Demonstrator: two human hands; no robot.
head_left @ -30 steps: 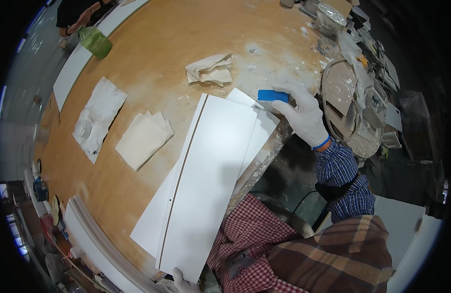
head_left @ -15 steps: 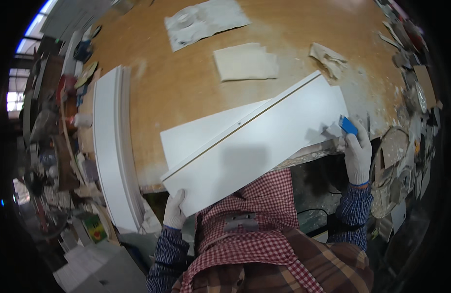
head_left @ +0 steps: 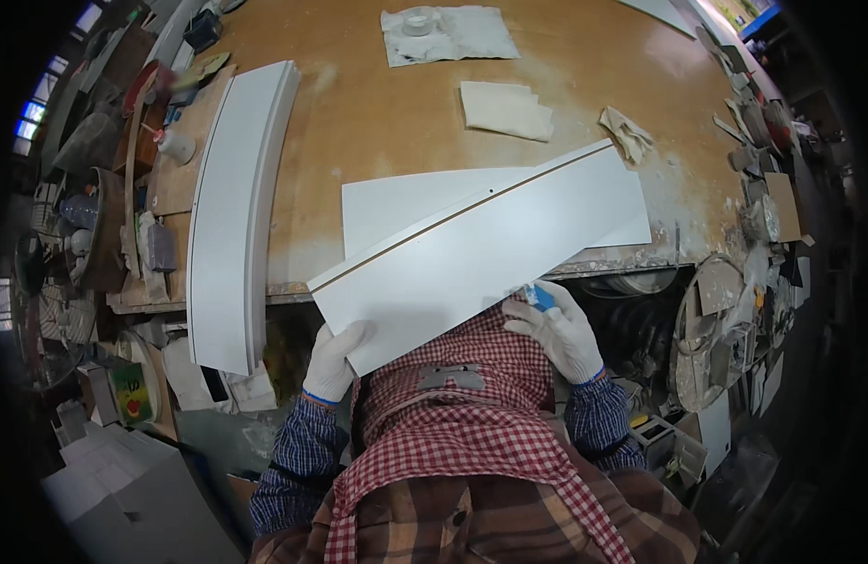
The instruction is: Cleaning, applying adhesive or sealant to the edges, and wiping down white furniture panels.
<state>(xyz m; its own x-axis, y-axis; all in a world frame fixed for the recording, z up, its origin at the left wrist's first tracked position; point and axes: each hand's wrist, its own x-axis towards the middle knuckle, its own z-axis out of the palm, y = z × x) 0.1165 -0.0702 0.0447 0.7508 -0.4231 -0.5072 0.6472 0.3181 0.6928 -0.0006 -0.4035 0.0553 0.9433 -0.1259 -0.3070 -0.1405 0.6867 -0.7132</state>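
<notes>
A long white panel [head_left: 462, 240] with a narrow brown groove near its far edge lies slantwise before me, its near left end jutting past the table edge. My left hand [head_left: 335, 359], in a white glove, grips that end, thumb on top. In my gloved right hand [head_left: 563, 334] is a small blue scraper-like tool [head_left: 541, 297], held between thumb and fingers close to the panel's near edge; the glove hides part of it. Another white panel [head_left: 396, 202] lies flat underneath, partly covered.
A stack of long white panels [head_left: 234, 216] overhangs the table edge at left. Beyond my panel lie a folded cream cloth [head_left: 505, 110], a crumpled cloth [head_left: 626, 134] and a white sheet bearing a tape roll [head_left: 418, 24]. A white bottle [head_left: 177, 146] stands far left.
My right hand has come left and toward my body with the blue tool, away from the panel's right end. The left hand keeps its grip on the panel. The view has shifted.
</notes>
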